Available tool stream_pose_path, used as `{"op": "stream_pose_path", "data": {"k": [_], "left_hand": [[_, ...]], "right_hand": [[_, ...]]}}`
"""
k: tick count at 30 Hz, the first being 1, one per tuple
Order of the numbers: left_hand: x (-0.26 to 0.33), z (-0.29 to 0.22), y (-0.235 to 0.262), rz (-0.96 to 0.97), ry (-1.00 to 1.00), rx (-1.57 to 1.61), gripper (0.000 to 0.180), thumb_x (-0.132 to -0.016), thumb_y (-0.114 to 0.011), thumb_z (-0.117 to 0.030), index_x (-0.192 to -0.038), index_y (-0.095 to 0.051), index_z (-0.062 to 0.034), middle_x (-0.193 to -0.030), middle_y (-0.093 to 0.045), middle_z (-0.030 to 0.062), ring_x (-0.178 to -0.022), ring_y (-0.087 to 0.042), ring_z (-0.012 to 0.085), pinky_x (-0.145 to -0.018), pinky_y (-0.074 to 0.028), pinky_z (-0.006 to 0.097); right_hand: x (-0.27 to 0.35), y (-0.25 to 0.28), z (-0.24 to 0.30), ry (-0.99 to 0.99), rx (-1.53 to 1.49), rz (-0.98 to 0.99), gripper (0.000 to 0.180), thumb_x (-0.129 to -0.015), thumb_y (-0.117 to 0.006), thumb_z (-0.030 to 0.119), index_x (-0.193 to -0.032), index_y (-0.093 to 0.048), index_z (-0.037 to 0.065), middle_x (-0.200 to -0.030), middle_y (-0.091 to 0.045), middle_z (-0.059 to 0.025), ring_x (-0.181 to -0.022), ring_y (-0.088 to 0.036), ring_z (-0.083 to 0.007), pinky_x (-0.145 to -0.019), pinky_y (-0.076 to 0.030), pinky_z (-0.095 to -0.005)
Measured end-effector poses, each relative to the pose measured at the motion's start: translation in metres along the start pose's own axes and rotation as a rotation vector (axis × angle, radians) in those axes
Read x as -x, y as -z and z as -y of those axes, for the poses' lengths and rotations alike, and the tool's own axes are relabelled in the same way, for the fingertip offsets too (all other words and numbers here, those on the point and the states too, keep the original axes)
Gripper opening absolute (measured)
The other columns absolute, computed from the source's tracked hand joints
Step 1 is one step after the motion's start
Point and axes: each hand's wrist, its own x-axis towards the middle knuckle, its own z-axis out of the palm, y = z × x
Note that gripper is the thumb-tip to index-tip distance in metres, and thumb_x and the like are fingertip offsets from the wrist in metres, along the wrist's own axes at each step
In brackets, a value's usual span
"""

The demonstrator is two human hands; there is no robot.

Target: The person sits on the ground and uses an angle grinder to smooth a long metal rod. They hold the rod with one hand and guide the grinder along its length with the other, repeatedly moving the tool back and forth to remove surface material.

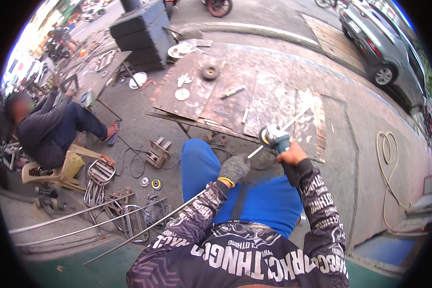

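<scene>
Centre of frame: left hand [234, 168], in a dark knit glove with a yellow cuff, has its grip closed around a thin, long silver metal rod [177, 209]. The rod runs from the lower left of the frame, across the blue-trousered knee, up to the right, and reappears past the tool toward the upper right.

Right hand [291, 155], bare, has its grip wrapped tight on the body of a teal and grey handheld angle grinder [275, 137]. The grinder head sits just right of centre, against the rod where the rod crosses the near edge of the table. Whether the disc is touching the rod cannot be told.

The table [211, 103] is a low rusty brown metal sheet on thin legs, upper centre. On it lie a dark round grinding wheel [210, 72], a flat pale disc [182, 94] and a marker-like white and dark stick [233, 91].

Left of frame: another person [48, 127] in dark clothes sits on a tan plastic chair [57, 173], arms reaching toward a second work surface in the upper left.

Lower left, on the concrete ground: two more long silver rods [77, 223] lying side by side, bent metal frames [100, 175], and small discs [151, 183].

Right of frame: a coiled pale yellow hose [386, 158] on the pavement. Upper right: a parked grey car [379, 45].
</scene>
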Motion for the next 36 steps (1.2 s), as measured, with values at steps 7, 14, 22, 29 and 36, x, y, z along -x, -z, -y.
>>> {"op": "stream_pose_path", "data": {"k": [7,14,22,29,36], "left_hand": [[0.017,-0.011,0.007,0.084,0.023,0.032,0.036,-0.094,-0.055,-0.032,-0.112,-0.065,-0.0022,-0.107,-0.067,0.0268,-0.104,-0.063,0.0437,-0.090,-0.050,0.051],[0.007,-0.010,0.012,0.069,0.034,0.050,0.036,-0.094,-0.055,-0.031,-0.114,-0.066,-0.0036,-0.106,-0.068,0.0236,-0.102,-0.063,0.0433,-0.088,-0.050,0.050],[-0.013,-0.016,0.009,0.038,0.023,0.067,0.039,-0.097,-0.054,-0.034,-0.113,-0.067,-0.0018,-0.102,-0.068,0.0267,-0.100,-0.064,0.0453,-0.087,-0.050,0.052],[-0.025,-0.032,0.015,0.071,0.037,0.032,0.035,-0.096,-0.055,-0.031,-0.110,-0.067,-0.0013,-0.099,-0.068,0.0268,-0.096,-0.064,0.0459,-0.082,-0.051,0.051],[-0.047,-0.031,0.002,0.047,0.046,0.069,0.036,-0.098,-0.055,-0.034,-0.112,-0.069,-0.0048,-0.094,-0.070,0.0242,-0.090,-0.066,0.0435,-0.080,-0.052,0.051]], "right_hand": [[0.009,0.008,-0.020,-0.029,-0.036,-0.087,0.066,-0.053,-0.087,0.022,-0.105,-0.065,-0.011,-0.101,-0.071,-0.0258,-0.094,-0.071,-0.0341,-0.082,-0.056,-0.0387],[-0.036,0.041,-0.037,-0.091,0.020,-0.138,0.075,-0.050,-0.088,0.030,-0.104,-0.063,-0.016,-0.098,-0.070,-0.0274,-0.088,-0.071,-0.0352,-0.076,-0.058,-0.0387],[-0.103,0.088,-0.056,-0.251,0.131,-0.112,0.065,-0.053,-0.086,0.030,-0.101,-0.071,-0.011,-0.111,-0.069,-0.0270,-0.103,-0.069,-0.0349,-0.084,-0.055,-0.0379],[-0.169,0.127,-0.086,-0.314,0.074,-0.138,0.063,-0.056,-0.085,0.028,-0.105,-0.071,-0.008,-0.112,-0.069,-0.0245,-0.104,-0.068,-0.0346,-0.087,-0.054,-0.0373],[-0.249,0.168,-0.125,-0.391,0.086,-0.137,0.063,-0.057,-0.084,0.036,-0.106,-0.073,-0.004,-0.117,-0.069,-0.0220,-0.104,-0.069,-0.0319,-0.089,-0.054,-0.0374]]}}
